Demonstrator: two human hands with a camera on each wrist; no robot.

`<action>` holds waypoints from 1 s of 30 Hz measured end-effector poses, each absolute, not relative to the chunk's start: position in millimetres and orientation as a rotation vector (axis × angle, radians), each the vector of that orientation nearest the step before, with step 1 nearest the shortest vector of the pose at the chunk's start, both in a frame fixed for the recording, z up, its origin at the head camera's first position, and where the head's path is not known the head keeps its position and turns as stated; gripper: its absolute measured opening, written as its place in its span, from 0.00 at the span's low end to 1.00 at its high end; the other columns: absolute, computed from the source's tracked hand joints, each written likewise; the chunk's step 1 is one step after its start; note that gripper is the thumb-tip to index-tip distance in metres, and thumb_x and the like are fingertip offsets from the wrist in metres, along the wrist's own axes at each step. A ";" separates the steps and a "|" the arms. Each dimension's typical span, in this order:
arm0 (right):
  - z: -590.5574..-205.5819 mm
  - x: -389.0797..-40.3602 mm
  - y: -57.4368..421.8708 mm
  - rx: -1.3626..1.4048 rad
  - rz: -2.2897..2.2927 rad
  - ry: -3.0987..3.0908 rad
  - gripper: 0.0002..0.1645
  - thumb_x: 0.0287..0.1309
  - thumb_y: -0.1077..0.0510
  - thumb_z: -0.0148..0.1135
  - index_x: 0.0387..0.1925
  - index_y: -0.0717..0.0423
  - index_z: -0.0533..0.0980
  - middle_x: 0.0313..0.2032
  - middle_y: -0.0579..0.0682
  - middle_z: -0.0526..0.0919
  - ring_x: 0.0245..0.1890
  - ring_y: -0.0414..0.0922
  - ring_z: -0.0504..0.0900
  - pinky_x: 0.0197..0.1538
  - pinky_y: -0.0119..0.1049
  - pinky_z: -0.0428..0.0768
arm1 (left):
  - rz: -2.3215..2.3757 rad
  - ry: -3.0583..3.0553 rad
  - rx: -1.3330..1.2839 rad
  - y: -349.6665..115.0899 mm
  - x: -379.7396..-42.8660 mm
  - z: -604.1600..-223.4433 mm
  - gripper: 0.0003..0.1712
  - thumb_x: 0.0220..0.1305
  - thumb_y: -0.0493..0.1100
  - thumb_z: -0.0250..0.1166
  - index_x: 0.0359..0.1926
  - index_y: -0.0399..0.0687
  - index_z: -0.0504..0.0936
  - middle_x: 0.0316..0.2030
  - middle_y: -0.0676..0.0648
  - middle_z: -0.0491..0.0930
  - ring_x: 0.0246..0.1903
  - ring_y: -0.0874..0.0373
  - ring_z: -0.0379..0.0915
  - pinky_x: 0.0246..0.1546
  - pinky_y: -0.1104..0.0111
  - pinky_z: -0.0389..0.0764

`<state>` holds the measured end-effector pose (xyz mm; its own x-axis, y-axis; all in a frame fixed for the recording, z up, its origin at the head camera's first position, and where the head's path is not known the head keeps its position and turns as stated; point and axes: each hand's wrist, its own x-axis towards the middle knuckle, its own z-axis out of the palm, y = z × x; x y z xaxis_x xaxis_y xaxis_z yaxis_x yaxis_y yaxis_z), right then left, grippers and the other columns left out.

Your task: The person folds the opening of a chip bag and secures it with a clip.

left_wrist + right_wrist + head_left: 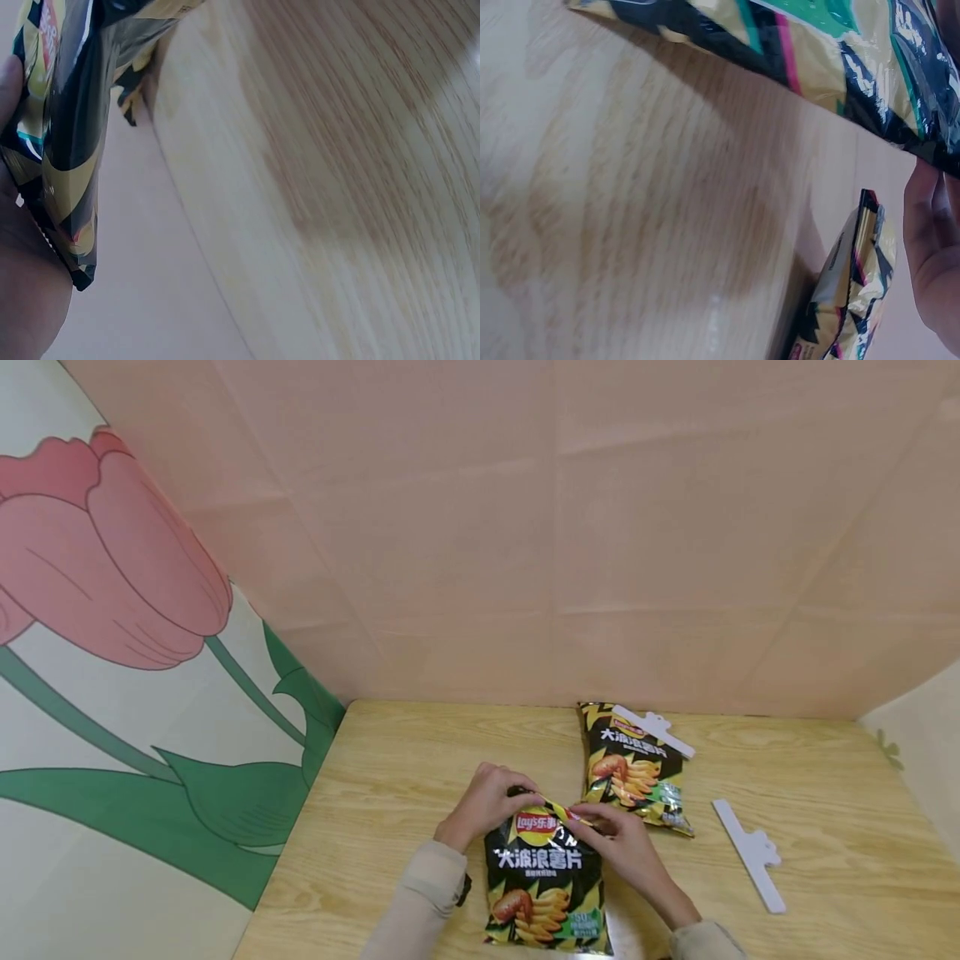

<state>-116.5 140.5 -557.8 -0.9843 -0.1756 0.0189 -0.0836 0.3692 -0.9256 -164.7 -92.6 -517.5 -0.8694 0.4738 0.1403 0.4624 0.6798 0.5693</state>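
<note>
A black and yellow chip bag (543,881) with a red and yellow logo is at the table's front, its top edge folded over. My left hand (491,802) pinches the top edge at its left end. At the right end of that edge, my right hand (622,843) pinches the fold between thumb and fingers. In the left wrist view the bag (75,127) shows from the side, with part of the left hand (30,277) behind it. The right wrist view has the bag's lower face (802,52) along the top and the right fingers (934,247) at its edge.
Behind the right hand lies a second chip bag (630,768) with a white sealing clip (652,729) across its top. Another white clip (750,856) lies on the wooden table (847,802) to the right. A pinkish wall covering (555,527) rises at the back edge.
</note>
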 end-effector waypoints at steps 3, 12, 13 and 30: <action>-556.8 -118.0 138.3 -0.297 -1.673 2.558 0.12 0.61 0.49 0.68 0.44 0.48 0.85 0.41 0.49 0.89 0.33 0.32 0.83 0.36 0.29 0.79 | 0.925 2.880 0.875 -89.7 -164.5 -517.0 0.10 0.62 0.57 0.66 0.37 0.62 0.90 0.33 0.64 0.88 0.32 0.77 0.76 0.50 0.69 0.68; -557.7 -120.2 137.2 -0.349 -1.649 2.630 0.09 0.59 0.52 0.69 0.41 0.49 0.86 0.37 0.48 0.89 0.26 0.30 0.78 0.29 0.29 0.77 | 0.917 2.860 0.866 -86.5 -163.0 -512.2 0.10 0.62 0.57 0.66 0.37 0.62 0.90 0.33 0.65 0.88 0.33 0.78 0.76 0.53 0.68 0.70; -557.6 -120.3 137.2 -0.356 -1.648 2.633 0.09 0.59 0.52 0.69 0.41 0.49 0.86 0.36 0.48 0.89 0.24 0.31 0.77 0.27 0.29 0.76 | 0.930 2.847 0.843 -86.8 -162.4 -511.5 0.10 0.62 0.57 0.67 0.37 0.62 0.90 0.33 0.65 0.88 0.33 0.78 0.76 0.54 0.67 0.70; -559.5 -119.5 136.4 -0.339 -1.688 2.606 0.09 0.55 0.56 0.72 0.39 0.51 0.86 0.35 0.49 0.90 0.21 0.31 0.78 0.24 0.30 0.76 | 0.877 2.714 0.842 -80.9 -162.8 -506.7 0.16 0.61 0.62 0.67 0.42 0.60 0.90 0.38 0.65 0.88 0.35 0.79 0.78 0.41 0.80 0.77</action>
<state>-119.5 136.4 -559.5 -0.9762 -0.1910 0.1023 -0.1715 0.3924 -0.9037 -162.8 -80.9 -506.7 -0.8267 0.5625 0.0136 0.4641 0.6680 0.5817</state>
